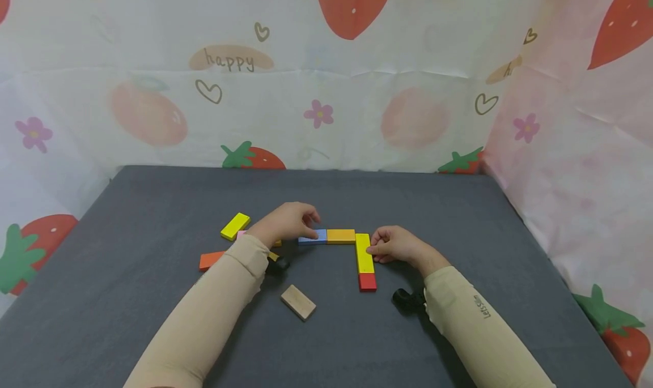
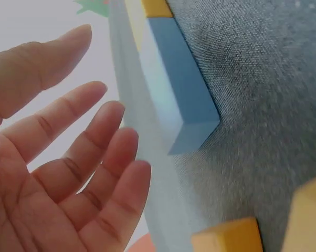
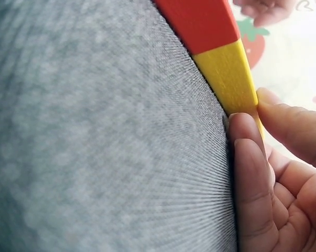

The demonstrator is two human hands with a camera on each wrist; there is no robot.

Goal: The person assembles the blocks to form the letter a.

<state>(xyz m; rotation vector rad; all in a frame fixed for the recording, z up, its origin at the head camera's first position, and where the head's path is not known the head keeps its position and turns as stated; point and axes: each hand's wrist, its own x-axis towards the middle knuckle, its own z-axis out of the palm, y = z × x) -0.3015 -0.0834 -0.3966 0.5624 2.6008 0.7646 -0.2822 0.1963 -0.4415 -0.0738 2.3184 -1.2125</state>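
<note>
Strawberry-print cloth point(image 1: 352, 65) walled the grey counter point(image 1: 336, 354), where your left hand point(image 1: 287, 222) hung near the blue block point(image 1: 314, 238), its fingers point(image 2: 106, 123) loosely bent and holding nothing. With curled fingers, your right hand point(image 1: 400, 246) pinched the edge of a yellow block point(image 1: 363, 255) that lay with one end touching the red block point(image 1: 367, 282) and the other just beside an amber block point(image 1: 340, 237).
</note>
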